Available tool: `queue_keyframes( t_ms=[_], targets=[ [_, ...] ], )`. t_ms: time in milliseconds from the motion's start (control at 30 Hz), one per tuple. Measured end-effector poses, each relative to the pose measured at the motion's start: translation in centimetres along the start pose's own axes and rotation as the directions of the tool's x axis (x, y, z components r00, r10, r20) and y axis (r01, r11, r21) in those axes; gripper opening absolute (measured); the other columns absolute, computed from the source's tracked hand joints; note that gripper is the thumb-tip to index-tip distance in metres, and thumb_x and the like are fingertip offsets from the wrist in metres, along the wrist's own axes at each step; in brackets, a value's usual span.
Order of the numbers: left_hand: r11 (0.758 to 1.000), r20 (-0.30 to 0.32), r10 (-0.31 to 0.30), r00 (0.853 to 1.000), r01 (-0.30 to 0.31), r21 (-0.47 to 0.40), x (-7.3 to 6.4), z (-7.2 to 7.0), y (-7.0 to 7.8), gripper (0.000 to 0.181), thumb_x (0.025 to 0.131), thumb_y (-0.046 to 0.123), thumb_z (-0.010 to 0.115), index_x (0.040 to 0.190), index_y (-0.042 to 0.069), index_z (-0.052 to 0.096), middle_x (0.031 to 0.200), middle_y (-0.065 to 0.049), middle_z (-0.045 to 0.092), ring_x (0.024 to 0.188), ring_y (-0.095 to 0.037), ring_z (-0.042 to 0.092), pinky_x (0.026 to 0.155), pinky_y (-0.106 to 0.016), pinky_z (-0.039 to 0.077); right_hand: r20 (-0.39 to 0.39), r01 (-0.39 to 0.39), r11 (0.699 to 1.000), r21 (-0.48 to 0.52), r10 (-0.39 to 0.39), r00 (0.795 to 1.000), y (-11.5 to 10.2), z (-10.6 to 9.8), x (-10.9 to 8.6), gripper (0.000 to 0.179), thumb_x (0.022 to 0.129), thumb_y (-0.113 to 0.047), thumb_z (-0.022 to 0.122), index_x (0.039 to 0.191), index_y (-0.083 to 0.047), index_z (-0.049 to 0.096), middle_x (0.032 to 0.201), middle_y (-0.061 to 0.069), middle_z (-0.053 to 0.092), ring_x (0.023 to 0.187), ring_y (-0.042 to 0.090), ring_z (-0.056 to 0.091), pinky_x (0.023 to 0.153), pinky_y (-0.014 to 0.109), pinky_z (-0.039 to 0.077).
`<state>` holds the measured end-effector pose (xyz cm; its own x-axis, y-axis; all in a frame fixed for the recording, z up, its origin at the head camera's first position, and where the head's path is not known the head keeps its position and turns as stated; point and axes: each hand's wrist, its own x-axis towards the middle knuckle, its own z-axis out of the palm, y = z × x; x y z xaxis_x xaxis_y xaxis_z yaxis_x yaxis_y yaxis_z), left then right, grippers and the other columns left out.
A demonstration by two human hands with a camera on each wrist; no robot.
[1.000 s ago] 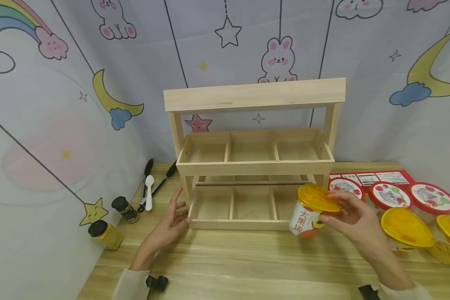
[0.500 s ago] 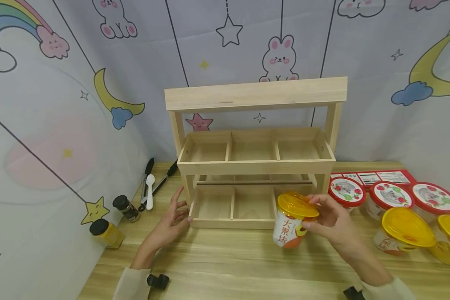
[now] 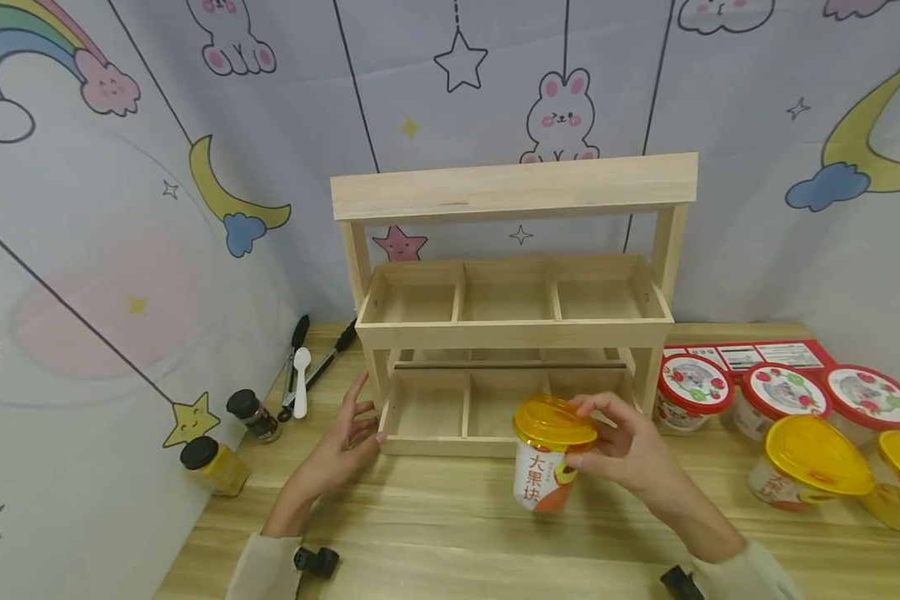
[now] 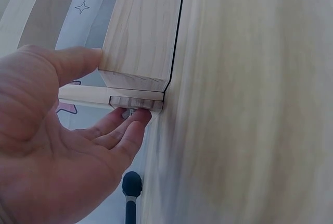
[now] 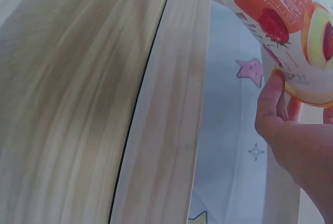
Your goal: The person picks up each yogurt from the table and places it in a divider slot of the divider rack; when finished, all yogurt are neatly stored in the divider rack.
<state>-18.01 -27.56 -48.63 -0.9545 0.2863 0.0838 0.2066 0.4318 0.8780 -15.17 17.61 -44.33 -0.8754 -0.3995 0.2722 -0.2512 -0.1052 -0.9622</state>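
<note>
My right hand (image 3: 621, 446) holds a fruit cup (image 3: 540, 475) by its yellow lid, thumb and fingers at the right side. White with orange, the cup hangs upright in front of the middle and right lower compartments of a two-tier wooden rack (image 3: 513, 336). Strawberry and peach pictures show on the cup (image 5: 296, 31) in the right wrist view. At the rack's lower left corner is my left hand (image 3: 342, 442). In the left wrist view, this left hand (image 4: 67, 125) has its thumb on the front edge and bent fingers against the side of the rack (image 4: 138, 52).
To the right stand red-lidded tubs (image 3: 695, 383) and more yellow-lidded cups (image 3: 817, 458), before a red-and-white box (image 3: 783, 354). At left lie tongs (image 3: 330, 358) and a white spoon (image 3: 300, 383), near a black-capped shaker (image 3: 253, 415) and a yellow jar (image 3: 216, 467). Cloth hangs behind.
My right hand has carried the fruit cup leftward and slightly toward me, from the right lower compartment to nearer the middle one. My left hand has stayed at the rack's corner.
</note>
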Motion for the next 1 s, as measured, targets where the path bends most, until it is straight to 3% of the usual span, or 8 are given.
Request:
queue_keyframes(
  t_ms=[367,533,700,1000],
  targets=[
    [1.000,0.002,-0.018,1.000,0.018,-0.016,-0.2,0.0,-0.1,0.101,0.106,0.003,0.065,0.174,0.035,-0.003,0.162,-0.041,0.034,0.145,-0.061,0.048,0.126,-0.069,0.038,-0.041,-0.019,0.997,-0.079,0.016,0.999,0.4,1.8,1.8,0.041,0.089,0.005,0.083,0.117,0.001,0.053,0.138,0.005,0.058,0.121,0.014,0.071,0.103,0.021,0.061],
    [0.999,0.005,-0.018,1.000,0.018,-0.030,-0.1,-0.1,0.0,0.101,0.106,0.004,0.065,0.174,0.036,-0.003,0.162,-0.040,0.034,0.146,-0.060,0.048,0.126,-0.069,0.037,-0.055,0.006,0.993,-0.120,-0.013,0.998,0.5,3.1,2.8,0.043,0.086,0.004,0.085,0.117,0.001,0.056,0.139,0.014,0.058,0.119,0.014,0.071,0.104,0.020,0.059],
    [0.999,0.003,-0.016,1.000,0.016,-0.029,0.0,-0.2,0.1,0.102,0.106,0.003,0.065,0.174,0.035,-0.004,0.161,-0.040,0.034,0.146,-0.060,0.048,0.127,-0.069,0.037,-0.051,-0.015,0.993,-0.120,0.009,0.999,0.6,4.7,4.0,0.044,0.086,0.003,0.086,0.118,0.000,0.056,0.141,0.017,0.055,0.118,0.015,0.070,0.102,0.020,0.060],
    [0.999,0.004,-0.033,0.999,0.033,-0.016,0.0,-0.3,0.3,0.101,0.107,0.009,0.065,0.174,0.036,-0.005,0.164,-0.041,0.030,0.147,-0.061,0.045,0.128,-0.069,0.034,-0.045,-0.016,0.992,-0.128,0.011,0.999,0.3,7.4,5.4,0.045,0.084,0.000,0.088,0.117,-0.005,0.059,0.141,0.020,0.057,0.127,0.038,0.068,0.101,0.022,0.061]
  ],
)
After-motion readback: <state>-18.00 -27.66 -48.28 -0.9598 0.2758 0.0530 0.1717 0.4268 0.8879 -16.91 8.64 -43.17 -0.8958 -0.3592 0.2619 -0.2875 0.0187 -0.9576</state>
